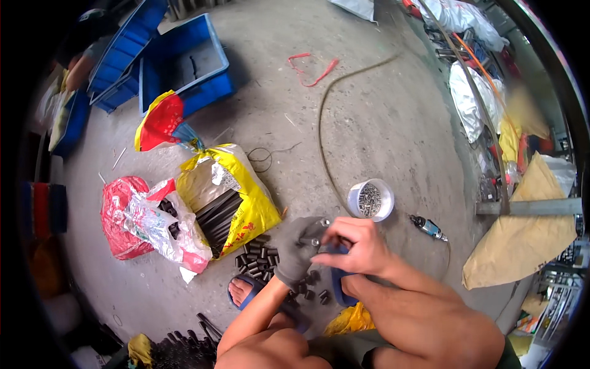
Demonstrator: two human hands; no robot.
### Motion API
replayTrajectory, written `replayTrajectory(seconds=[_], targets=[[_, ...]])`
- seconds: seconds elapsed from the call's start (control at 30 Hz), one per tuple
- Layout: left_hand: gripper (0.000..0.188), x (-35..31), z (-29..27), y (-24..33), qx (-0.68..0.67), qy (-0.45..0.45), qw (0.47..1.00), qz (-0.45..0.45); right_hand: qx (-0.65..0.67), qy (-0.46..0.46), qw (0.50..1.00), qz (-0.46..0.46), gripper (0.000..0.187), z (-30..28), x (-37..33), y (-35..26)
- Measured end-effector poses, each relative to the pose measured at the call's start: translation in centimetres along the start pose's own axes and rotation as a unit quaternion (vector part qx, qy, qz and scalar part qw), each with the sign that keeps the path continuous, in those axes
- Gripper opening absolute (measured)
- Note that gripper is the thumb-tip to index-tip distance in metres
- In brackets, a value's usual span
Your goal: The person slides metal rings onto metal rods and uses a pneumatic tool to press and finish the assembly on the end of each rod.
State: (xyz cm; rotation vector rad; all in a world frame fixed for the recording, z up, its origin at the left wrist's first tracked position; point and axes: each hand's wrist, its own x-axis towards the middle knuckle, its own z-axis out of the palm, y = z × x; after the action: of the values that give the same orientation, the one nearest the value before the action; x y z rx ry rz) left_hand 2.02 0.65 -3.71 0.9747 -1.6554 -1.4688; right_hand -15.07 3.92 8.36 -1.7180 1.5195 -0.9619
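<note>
My left hand (297, 249), in a grey glove, is curled around small silvery metal fittings (315, 242), a few of which show at its fingertips. Close against it on the right, my bare right hand (361, 246) has its fingers bent in a pinch; what lies between them is hidden. Short black tube pieces (257, 261) are heaped on the floor beneath the left hand, between my sandalled feet. Just beyond the right hand stands a white tub (386, 209) with many silvery fittings (370, 200) inside.
Left of the heap lie a yellow sack (261, 206) of long black strips and a red-and-white bag (132, 215). Blue crates (212, 86) stand farther back. A blue-and-black hand tool (428, 227) rests at right, near a hose (321, 117). Another person's arm (80, 71) shows far left.
</note>
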Motion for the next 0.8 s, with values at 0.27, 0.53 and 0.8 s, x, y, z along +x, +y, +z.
replayTrajectory(seconds=[0.27,0.53,0.8], targets=[[0.037,0.6,2.0,-1.6,-0.007,0.132,0.991,0.027,-0.187,0.139,0.969,-0.08,0.021,2.5,0.6,1.3],[0.015,-0.4,1.5,-1.6,-0.086,0.198,0.974,-0.071,0.123,0.24,0.955,-0.12,0.019,-4.3,3.0,-3.0],[0.018,-1.8,-0.9,-1.9,0.004,0.174,0.982,-0.074,-0.011,-0.142,0.91,0.389,0.044,5.6,-0.4,9.2]])
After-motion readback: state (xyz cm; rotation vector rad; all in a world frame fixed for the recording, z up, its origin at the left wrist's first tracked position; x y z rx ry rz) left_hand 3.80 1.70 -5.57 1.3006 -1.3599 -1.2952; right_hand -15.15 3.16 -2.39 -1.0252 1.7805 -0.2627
